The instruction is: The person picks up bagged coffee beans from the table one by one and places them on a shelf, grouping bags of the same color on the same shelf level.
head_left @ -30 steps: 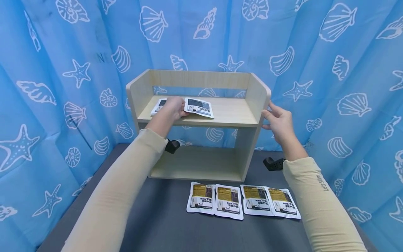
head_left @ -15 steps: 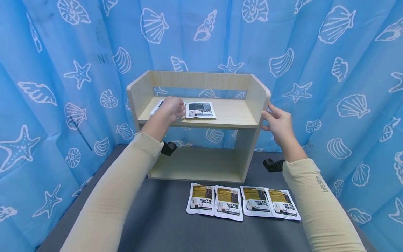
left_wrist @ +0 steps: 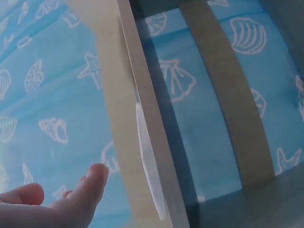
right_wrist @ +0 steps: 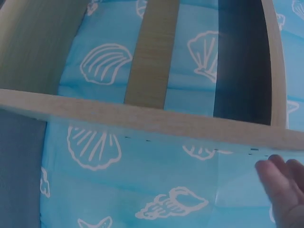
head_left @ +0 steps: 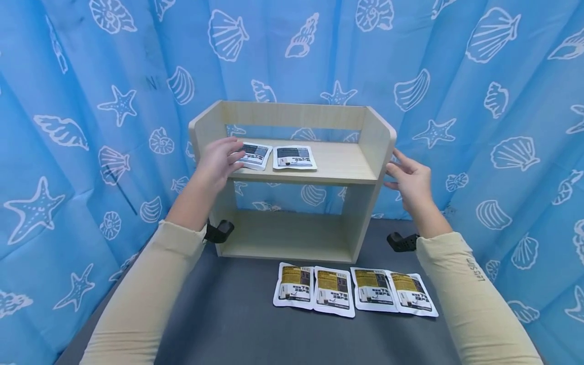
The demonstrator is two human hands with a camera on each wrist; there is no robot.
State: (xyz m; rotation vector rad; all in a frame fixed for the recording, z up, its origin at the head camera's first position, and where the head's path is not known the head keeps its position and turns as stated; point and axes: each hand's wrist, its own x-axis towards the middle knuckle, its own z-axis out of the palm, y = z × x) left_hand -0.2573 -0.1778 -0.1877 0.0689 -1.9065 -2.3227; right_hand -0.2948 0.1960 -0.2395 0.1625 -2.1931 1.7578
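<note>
Fingers (left_wrist: 92, 190) of the left hand (head_left: 218, 159) are held out and slightly spread at the left end of the shelf (head_left: 294, 115). The near side of the left packet (head_left: 256, 156) is partly hidden by them; whether it is touched cannot be told. On the same upper board (head_left: 344, 161), the right packet (head_left: 294, 157) is set flat just beside it, near the front edge and clear of both hands. The right hand (head_left: 412, 183) is held by the outer face of the side panel (head_left: 377, 134), its fingers parted and nothing pinched between them; contact with the panel cannot be made out. Four other packets (head_left: 334, 292) are laid in a row on the grey table (head_left: 237, 309), in front of the shelf, grouped as two pairs with a narrow gap between. A black camera (head_left: 220, 231) is worn at each wrist, and both arms are covered by cream sleeves (head_left: 137, 299). The shelf is backed by a blue curtain (head_left: 292, 76) printed with white shells and starfish.
</note>
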